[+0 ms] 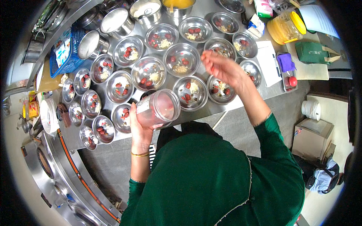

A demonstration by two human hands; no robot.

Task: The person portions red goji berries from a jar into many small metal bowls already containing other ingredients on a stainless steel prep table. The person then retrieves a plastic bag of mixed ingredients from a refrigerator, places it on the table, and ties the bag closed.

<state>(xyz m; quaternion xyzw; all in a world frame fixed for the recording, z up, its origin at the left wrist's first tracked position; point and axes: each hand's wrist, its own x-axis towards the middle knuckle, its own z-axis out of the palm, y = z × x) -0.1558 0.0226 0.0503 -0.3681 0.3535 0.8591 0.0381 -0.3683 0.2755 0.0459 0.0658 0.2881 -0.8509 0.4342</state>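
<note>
My left hand (pixel 141 130) grips a clear plastic jar (pixel 144 111), tilted with its open mouth to the right; some red contents show through its wall. My right hand (pixel 223 67) is raised over the bowls on the right, fingers drawn together, with small red pieces at the fingertips. Beneath that hand is a steel bowl (pixel 222 97) with red dates and pale shreds. Another steel bowl (pixel 190 99) stands to the right of the jar, and a larger bowl (pixel 181 53) lies beyond it. Several similar bowls hold dates, pale shreds and small red bits.
Steel pots (pixel 117 21) and a pot of yellow liquid (pixel 178 4) stand at the back. A blue basket (pixel 66 58) is at the left. On the right lie white paper (pixel 267 62), a yellow-lidded jar (pixel 285 27) and a tray (pixel 289 74). The steel table's front edge (pixel 237 106) runs before me.
</note>
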